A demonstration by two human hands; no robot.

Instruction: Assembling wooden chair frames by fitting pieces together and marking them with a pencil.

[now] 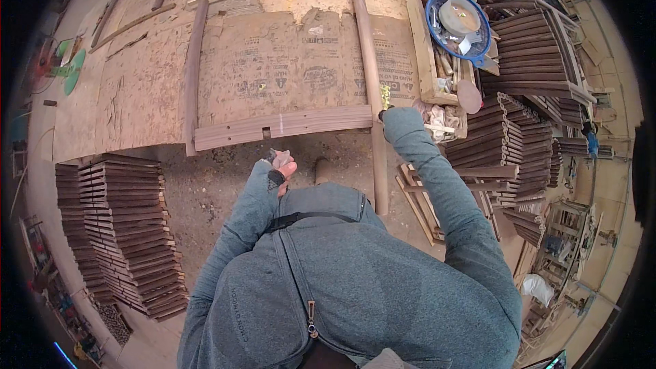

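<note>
A brown wooden frame (pixel 283 129) lies on the cardboard-covered bench, its wide near rail marked by a notch and small holes. Just below that rail, my left hand (pixel 284 167) is closed around a crumpled pale scrap (pixel 281 158), whose material I cannot make out. My right hand (pixel 391 116) is beside the frame's long right rail (pixel 369 61), mostly covered by the sleeve and a dark glove. A small yellow-green patterned thing (pixel 385 94) shows right at its fingers. The fingers look closed, but what they grip is unclear.
At the bench's right stands a wooden tray (pixel 425 61) with a blue basket (pixel 428 17) of small parts. Stacks of brown slatted wood (pixel 130 232) rise on the left, more stacks (pixel 526 55) on the right. A green fan (pixel 74 72) is far left.
</note>
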